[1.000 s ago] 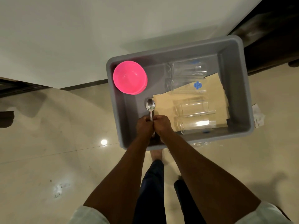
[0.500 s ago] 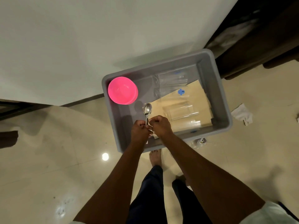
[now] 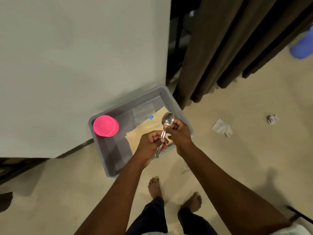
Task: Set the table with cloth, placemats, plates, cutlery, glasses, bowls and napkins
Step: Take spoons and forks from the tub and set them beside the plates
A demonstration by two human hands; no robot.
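stacked spoons (image 3: 166, 123) in both hands

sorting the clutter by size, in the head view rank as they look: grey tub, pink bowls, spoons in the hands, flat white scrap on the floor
1. grey tub
2. pink bowls
3. spoons and flat white scrap: unsure, since the spoons are raised nearer the camera and partly hidden by the left hand and right hand.

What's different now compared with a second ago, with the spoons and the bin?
Both hands, left and right, have lifted the spoons up out of the grey bin and toward the right; they were low inside it before. Both keep their grip on the handles. The pink bowl and the glasses stay in the bin.
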